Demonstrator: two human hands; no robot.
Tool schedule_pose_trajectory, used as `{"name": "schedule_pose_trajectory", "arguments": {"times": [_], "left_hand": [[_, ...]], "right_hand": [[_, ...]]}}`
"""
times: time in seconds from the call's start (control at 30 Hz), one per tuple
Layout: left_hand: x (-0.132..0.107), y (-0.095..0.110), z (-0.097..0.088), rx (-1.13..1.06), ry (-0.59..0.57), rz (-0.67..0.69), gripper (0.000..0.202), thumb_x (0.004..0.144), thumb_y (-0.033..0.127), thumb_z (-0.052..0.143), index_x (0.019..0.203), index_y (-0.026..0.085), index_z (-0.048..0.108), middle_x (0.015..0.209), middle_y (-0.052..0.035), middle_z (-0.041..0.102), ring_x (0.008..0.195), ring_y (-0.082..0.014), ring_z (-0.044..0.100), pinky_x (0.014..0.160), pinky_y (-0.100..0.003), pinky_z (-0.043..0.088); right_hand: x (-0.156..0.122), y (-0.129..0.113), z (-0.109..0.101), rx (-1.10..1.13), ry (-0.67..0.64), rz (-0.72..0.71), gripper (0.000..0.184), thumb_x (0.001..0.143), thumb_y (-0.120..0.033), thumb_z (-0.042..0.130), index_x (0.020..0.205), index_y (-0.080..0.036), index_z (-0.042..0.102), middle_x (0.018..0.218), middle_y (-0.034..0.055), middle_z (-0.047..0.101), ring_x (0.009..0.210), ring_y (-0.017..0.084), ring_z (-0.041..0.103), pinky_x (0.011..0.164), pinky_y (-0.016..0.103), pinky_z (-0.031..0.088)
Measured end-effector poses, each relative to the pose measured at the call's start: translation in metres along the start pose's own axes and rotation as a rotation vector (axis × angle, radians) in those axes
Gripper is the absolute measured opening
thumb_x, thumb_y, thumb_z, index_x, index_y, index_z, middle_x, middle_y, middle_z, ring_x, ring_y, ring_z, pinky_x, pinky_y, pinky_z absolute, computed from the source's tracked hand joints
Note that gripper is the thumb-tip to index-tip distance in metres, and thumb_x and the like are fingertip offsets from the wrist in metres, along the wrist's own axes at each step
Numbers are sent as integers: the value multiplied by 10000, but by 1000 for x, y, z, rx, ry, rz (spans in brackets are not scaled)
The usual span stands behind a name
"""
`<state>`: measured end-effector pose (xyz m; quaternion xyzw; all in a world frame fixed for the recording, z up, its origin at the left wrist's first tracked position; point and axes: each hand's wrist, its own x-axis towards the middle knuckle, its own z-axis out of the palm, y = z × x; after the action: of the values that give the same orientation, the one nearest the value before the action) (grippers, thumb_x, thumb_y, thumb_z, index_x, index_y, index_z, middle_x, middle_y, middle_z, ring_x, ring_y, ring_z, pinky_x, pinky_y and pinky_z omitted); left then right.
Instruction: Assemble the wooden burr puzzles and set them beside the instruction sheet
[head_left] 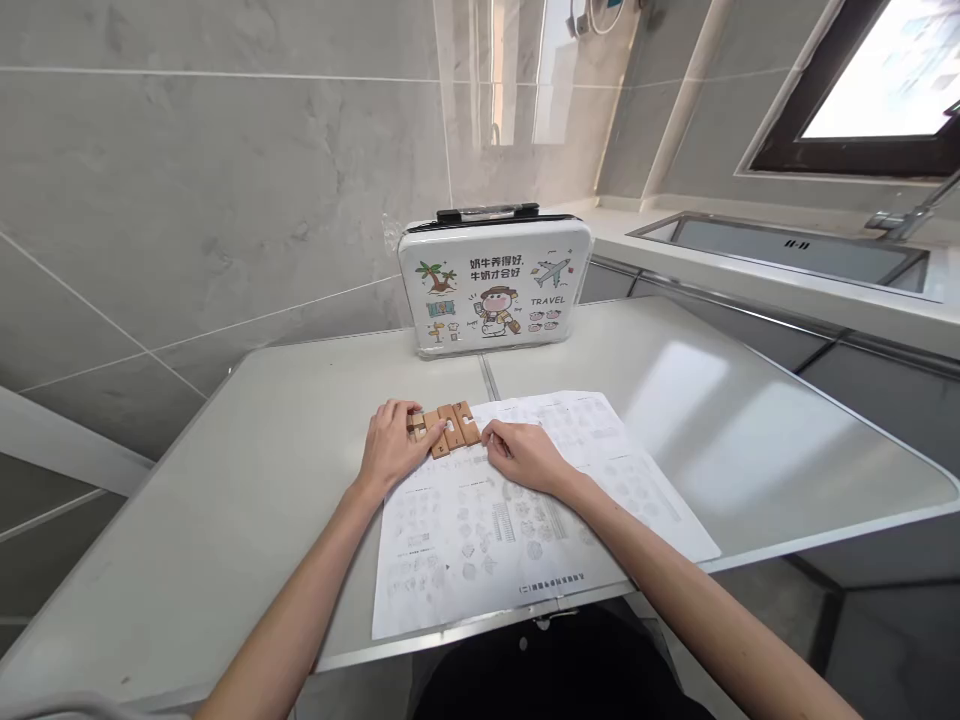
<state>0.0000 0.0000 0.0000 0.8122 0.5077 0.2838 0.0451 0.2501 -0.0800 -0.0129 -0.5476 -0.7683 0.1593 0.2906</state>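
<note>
Blocks of wood [455,436] in left hand [392,441], curled right hand [523,453] just beside

The white case [493,288] bears two printed Chinese lines, "奶牛养得好," and "牛奶才会好", with "TRAVEL" toward the right. The paper sheet's [540,530] inverted heading and small print are illegible; marks on the wooden pieces [454,437] likewise.

Stretching both bare forearms [307,590] forward and inward; arching the left hand [392,440] with thumb extended; curling the right hand [526,455], back upward, near it.
</note>
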Motion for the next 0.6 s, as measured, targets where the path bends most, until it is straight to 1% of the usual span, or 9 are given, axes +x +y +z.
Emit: {"name": "schedule_pose_trajectory", "arguments": {"times": [0.17, 0.27, 0.4, 0.6], "left_hand": [[-1, 4, -3, 97, 11, 27, 465, 881, 652, 687, 1045, 220, 630, 1066, -97, 677, 1010, -314, 646, 921, -474, 491], [-1, 4, -4, 139, 14, 23, 458, 885, 669, 667, 978, 222, 627, 1021, -99, 684, 967, -314, 646, 895, -478, 489], [1, 1, -6, 168, 42, -5, 457, 880, 684, 655, 890, 229, 613, 955, -92, 694, 919, -308, 644, 827, -456, 495], [2, -2, -9, 158, 118, -53, 362, 868, 572, 690, 787, 237, 577, 878, -64, 713, 854, -280, 645, 720, -408, 477]], "right_hand": [[-1, 0, 0, 1, 8, -13, 155, 934, -91, 550, 982, -223, 615, 694, -52, 603, 630, 136, 563, 628, 238, 343], [-1, 0, 0, 2, 5, -13, 158, 932, -86, 555, 983, -222, 616, 695, -52, 604, 630, 136, 570, 626, 238, 347], [0, 0, 0, -5, -1, -5, 164, 927, -85, 553, 974, -226, 621, 686, -53, 604, 631, 139, 572, 625, 241, 345], [0, 0, 0, 14, -1, 2, 170, 921, -90, 545, 973, -226, 633, 686, -48, 607, 633, 141, 569, 632, 247, 345]]}}
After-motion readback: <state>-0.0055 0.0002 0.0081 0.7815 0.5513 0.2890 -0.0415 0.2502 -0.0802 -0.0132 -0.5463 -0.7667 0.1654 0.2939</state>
